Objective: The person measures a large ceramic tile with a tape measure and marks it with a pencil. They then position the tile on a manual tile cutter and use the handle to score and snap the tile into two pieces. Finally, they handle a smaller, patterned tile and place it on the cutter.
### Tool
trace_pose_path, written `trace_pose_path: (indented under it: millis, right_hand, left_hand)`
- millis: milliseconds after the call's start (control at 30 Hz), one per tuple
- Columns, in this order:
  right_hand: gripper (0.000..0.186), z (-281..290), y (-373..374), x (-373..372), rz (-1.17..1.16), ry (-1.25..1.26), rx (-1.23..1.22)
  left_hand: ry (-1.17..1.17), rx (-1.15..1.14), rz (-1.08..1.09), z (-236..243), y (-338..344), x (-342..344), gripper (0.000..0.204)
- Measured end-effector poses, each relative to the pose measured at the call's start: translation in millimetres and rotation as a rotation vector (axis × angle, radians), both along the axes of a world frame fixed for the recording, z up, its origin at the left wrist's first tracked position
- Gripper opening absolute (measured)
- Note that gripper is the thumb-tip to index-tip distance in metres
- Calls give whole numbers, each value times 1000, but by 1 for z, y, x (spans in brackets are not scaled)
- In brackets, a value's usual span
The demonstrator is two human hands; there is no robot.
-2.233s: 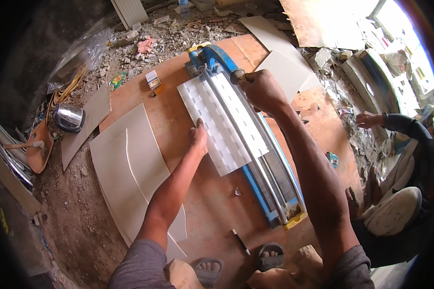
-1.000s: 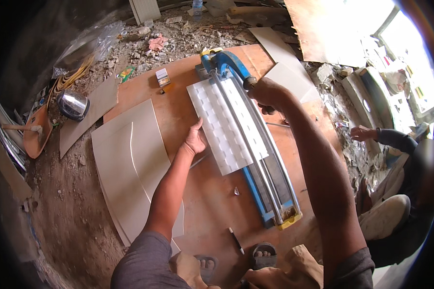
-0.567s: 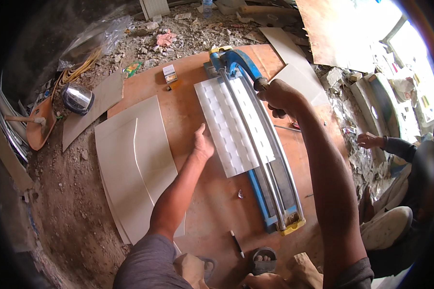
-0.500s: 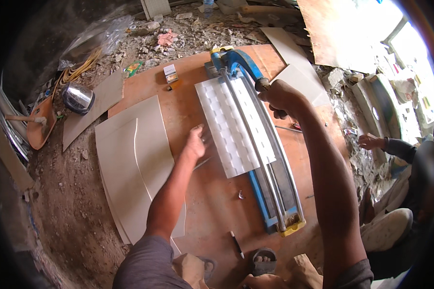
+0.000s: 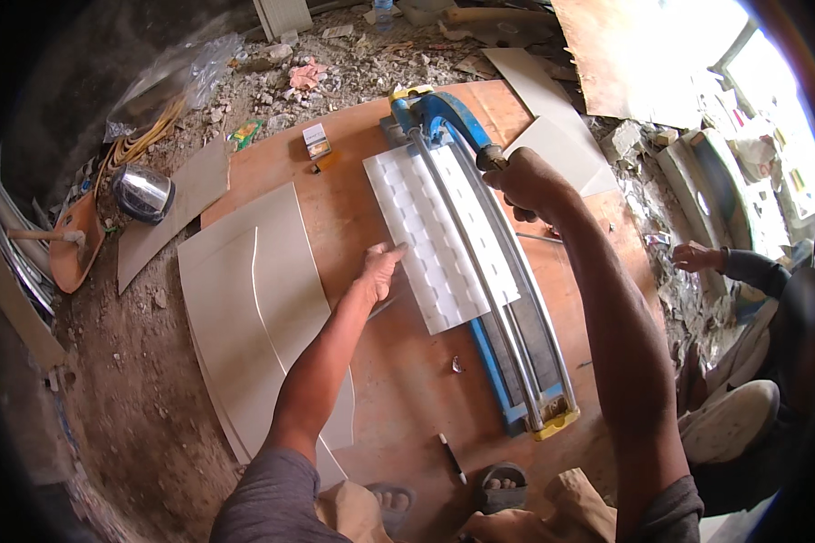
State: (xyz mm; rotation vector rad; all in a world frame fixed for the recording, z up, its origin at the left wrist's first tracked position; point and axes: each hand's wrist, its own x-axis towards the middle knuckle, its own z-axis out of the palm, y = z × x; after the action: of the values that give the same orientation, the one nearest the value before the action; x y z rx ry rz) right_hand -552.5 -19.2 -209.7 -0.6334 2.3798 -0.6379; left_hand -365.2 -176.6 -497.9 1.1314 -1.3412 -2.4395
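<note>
A white patterned wall tile (image 5: pixel 423 244) lies on the blue manual tile cutter (image 5: pixel 536 339), under its steel rails. My right hand (image 5: pixel 532 184) is closed round the cutter's handle (image 5: pixel 491 158) at the far end of the rails. At the tile's left edge is my left hand (image 5: pixel 382 270), its thumb and fingers pinching the edge; the fingers' undersides are hidden.
Large beige tiles (image 5: pixel 254 299) are stacked on the left of the wooden board (image 5: pixel 398 389). A marker (image 5: pixel 453 459) lies near my feet, and a small box (image 5: pixel 317 140) sits farther off. On the right is another person's hand (image 5: pixel 697 257). Rubble (image 5: pixel 263 81) lies beyond the board.
My left hand has moved slightly right and come to the tile's left edge. My right hand still holds the cutter handle; the tile lies as before.
</note>
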Motion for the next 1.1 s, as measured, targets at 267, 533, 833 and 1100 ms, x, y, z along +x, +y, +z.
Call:
trace_pose_path:
  millis: [267,533,833,1100]
  right_hand:
    - [36,-5,1,7,-36,12,-79]
    - [36,-1,3,11,-53,-11,-132]
    - [31,-11,12,-5,20,-25,-172]
    - [24,-2,3,-8,-4,-193,-126]
  left_hand:
    - [5,-114,77,-11,0,-1,16]
    - [9,-149,59,-21,-6,3,14]
    - [26,-75,38,-12,-2,-7,12]
    - [6,-134,7,-10,-6,-9,23]
